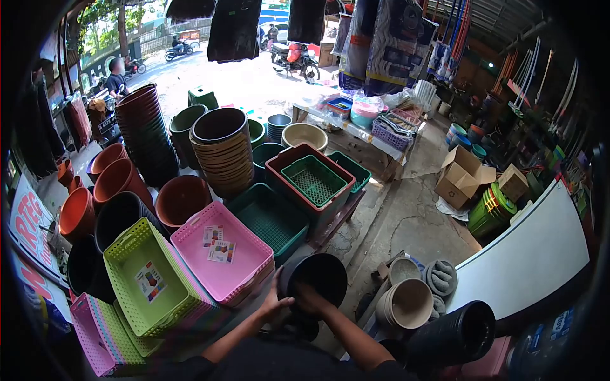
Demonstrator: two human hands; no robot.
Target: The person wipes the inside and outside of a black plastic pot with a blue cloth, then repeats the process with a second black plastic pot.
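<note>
1. The pot [332, 267] is showing plain black.
2. The pink basket [254, 254] is displaying white cards [221, 251] with multicoloured patches.
3. The lime basket [131, 253] is showing rows of small holes.
4. The tray [270, 216] is showing dark green, its floor forming a grid pattern.
5. The planter [184, 200] is glowing reddish-brown.
6. The board [527, 254] is gleaming white.

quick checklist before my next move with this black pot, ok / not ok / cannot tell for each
1. Left hand on the black pot: ok, at its side.
2. Right hand's grip: cannot tell, fingers hidden inside the pot.
3. Pot mouth facing you: ok.
4. Pot empty: cannot tell, too dark inside.
5. Pink basket empty: not ok, printed cards lie in it.
</note>
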